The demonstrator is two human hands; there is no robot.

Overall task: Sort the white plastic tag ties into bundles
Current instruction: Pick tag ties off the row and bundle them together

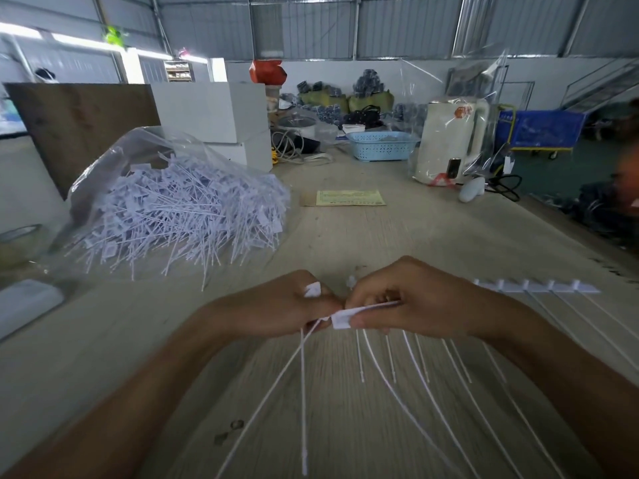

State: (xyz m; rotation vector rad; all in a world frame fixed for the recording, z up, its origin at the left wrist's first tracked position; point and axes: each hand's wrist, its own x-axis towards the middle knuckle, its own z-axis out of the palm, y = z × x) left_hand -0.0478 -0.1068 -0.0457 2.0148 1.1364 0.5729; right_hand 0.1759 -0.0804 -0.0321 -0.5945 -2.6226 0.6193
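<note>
A big heap of white tag ties (179,216) spills from a clear plastic bag at the left of the table. My left hand (276,305) and my right hand (411,305) meet near the table's front, both closed on a few white tag ties (340,319). Their square tags show between my fingers. Thin tails hang down toward me from both hands. To the right of my right hand, a row of tag ties (539,288) lies side by side on the table, heads lined up and tails running toward me.
Wooden table top (397,243) with a yellow paper slip (351,198) in the middle. At the back stand white boxes (221,115), a blue basket (380,145) and a wrapped white kettle (449,143). A person (619,202) sits at the right edge.
</note>
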